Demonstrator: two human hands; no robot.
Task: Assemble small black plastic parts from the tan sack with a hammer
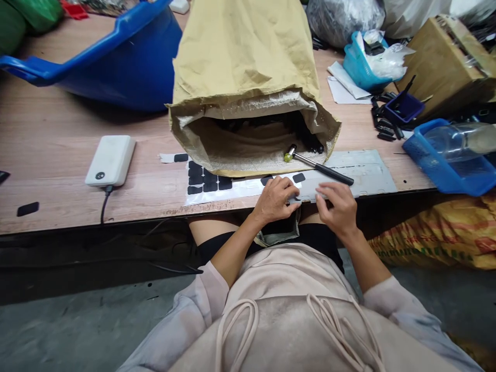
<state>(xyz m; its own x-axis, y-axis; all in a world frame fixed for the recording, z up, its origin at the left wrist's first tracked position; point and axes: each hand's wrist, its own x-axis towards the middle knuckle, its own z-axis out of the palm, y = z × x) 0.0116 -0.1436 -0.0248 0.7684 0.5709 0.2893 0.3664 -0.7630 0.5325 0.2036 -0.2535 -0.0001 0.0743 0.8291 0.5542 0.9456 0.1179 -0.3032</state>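
My left hand (pixel 276 198) rests at the table's front edge with its fingers curled together, pinching something small I cannot make out. Close beside it, my right hand (pixel 336 205) is curled the same way, its fingertips on the grey metal plate (pixel 364 173). A white backing sheet (pixel 232 187) with several black adhesive pads (pixel 204 181) lies to the left of my hands. Just behind them a small hammer (pixel 318 165) with a yellow-green head lies at the mouth of a big brown paper sack (pixel 248 77) holding black parts.
A white power bank (pixel 110 160) with a cable lies at the left, with a blue plastic tub (pixel 127 57) behind it. Blue bins (pixel 445 160), loose black parts (pixel 383 126), a cardboard box (pixel 445 62) and plastic bags crowd the right. A yellow sack (pixel 434 237) sits under the table.
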